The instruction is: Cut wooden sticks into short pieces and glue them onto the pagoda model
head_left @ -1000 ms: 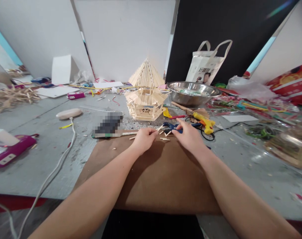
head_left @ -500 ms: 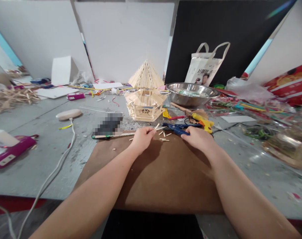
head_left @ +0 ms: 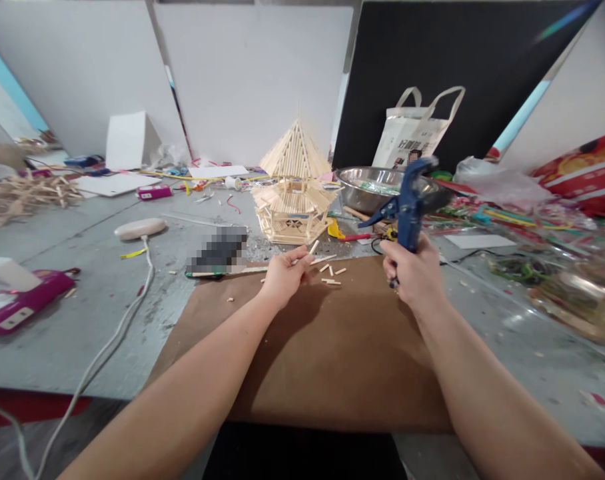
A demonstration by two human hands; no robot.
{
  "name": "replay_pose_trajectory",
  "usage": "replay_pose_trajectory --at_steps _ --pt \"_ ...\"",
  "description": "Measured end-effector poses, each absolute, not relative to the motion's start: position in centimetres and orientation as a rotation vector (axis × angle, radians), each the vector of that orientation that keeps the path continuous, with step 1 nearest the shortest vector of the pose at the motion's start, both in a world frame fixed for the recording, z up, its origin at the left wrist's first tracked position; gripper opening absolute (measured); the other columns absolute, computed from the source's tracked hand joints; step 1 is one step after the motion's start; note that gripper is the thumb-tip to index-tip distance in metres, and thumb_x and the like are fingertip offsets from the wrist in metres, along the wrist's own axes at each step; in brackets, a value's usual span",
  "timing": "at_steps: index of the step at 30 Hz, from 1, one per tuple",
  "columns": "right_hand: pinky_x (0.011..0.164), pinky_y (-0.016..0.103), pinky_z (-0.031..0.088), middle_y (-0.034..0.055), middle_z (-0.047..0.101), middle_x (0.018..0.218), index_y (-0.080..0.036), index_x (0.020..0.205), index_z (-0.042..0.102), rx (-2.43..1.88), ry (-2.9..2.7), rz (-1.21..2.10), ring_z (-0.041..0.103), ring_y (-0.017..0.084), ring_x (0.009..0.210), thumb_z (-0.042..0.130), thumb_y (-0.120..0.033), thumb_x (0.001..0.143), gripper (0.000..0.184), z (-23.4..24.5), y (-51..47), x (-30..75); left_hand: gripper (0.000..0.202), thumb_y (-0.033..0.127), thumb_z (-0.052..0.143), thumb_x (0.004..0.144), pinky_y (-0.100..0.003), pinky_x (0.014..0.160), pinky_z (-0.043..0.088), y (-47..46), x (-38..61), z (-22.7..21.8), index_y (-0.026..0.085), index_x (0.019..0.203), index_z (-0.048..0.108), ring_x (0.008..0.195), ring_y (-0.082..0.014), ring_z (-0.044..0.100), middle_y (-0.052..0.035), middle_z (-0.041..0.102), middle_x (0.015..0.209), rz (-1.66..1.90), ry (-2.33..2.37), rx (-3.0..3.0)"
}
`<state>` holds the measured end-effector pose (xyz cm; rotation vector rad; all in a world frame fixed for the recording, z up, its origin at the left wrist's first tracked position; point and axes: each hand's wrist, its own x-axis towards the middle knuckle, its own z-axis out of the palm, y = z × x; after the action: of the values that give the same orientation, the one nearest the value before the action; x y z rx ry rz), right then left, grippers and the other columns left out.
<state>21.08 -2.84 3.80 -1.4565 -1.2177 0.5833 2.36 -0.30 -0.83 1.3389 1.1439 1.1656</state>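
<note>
Cutter (head_left: pixel 410 210) in blue stands head-up in the right hand (head_left: pixel 413 267), whose fingers are wrapped around its lower grip; its other arm juts out toward the left. The head is slightly blurred, so how wide its blades stand cannot be told for sure. The left hand (head_left: pixel 288 275) has thumb and fingertips pressed together on a short stick (head_left: pixel 313 247), which points up and away, over the far edge of the brown sheet (head_left: pixel 322 353). The two hands are well apart, with small cut pieces (head_left: pixel 331 270) lying on the sheet between them.

For good handling, the pinch seems best set low on the stick, leaving the upper end bare and the fingertips clear of any blade. A firm grip well down the tool's handle should give control, and the wrist should turn the head level before it comes near the stick. The bare part of the sheet offers more room than its far edge, where the stick house (head_left: pixel 293 193) stands just beyond and a knock could spoil its thin bars. The glue gun (head_left: pixel 391 234), partly hidden behind the tool, and its cord are worth keeping clear of the right forearm.
</note>
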Motion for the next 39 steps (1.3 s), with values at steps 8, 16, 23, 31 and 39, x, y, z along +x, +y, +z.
replay_pose_trajectory --at_steps 8,16,23,31,39 --pt "0.043 0.026 0.042 -0.0020 0.053 0.054 -0.018 0.075 0.051 -0.952 -0.897 1.336 0.053 0.013 0.050 0.050 -0.015 0.056 0.019 2.7 -2.8 20.0 0.027 0.033 0.059 0.067 -0.018 0.043 0.042 -0.5 2.7 -1.1 0.011 0.083 0.061 0.045 -0.0065 0.055 -0.0045 0.062 0.078 1.060 0.892 1.276" --pt "0.075 0.037 0.046 0.0001 0.059 0.082 -0.020 0.079 0.051 -0.797 -0.895 1.273 0.058 0.020 0.088 0.048 -0.005 0.048 0.034 1.9 -2.8 18.8 0.020 0.029 0.060 0.067 -0.016 0.041 0.041 -0.5 2.6 -0.7 0.011 0.073 0.059 0.043 -0.0030 0.054 -0.0091 0.058 0.103 1.120 0.923 1.232" --pt "0.072 0.036 0.045 0.0028 0.061 0.079 -0.022 0.074 0.053 -0.890 -1.021 1.258 0.051 0.022 0.098 0.045 -0.011 0.049 0.029 1.6 -3.3 18.5 0.016 0.026 0.058 0.069 -0.016 0.042 0.041 -0.4 2.6 -0.7 0.010 0.070 0.055 0.041 -0.0062 0.054 -0.0006 0.060 0.059 1.110 0.938 1.199" --pt "0.067 0.038 0.044 0.0039 0.061 0.073 -0.024 0.070 0.054 -0.769 -1.159 1.316 0.053 0.022 0.090 0.039 -0.015 0.048 0.028 2.2 -3.5 18.4 0.019 0.028 0.060 0.067 -0.017 0.042 0.042 -0.3 2.3 -1.0 0.011 0.074 0.058 0.040 -0.0070 0.052 0.0037 0.053 0.046 1.076 0.876 1.198" --pt "0.066 0.036 0.043 0.0016 0.054 0.062 -0.020 0.069 0.053 -1.205 -1.249 0.731 0.053 0.019 0.065 0.045 -0.025 0.056 0.016 2.5 -3.0 20.0 0.029 0.037 0.061 0.064 -0.018 0.044 0.044 -0.6 2.2 -0.5 0.011 0.078 0.059 0.043 -0.0061 0.054 -0.0029 0.062 0.068 1.075 0.835 1.242"
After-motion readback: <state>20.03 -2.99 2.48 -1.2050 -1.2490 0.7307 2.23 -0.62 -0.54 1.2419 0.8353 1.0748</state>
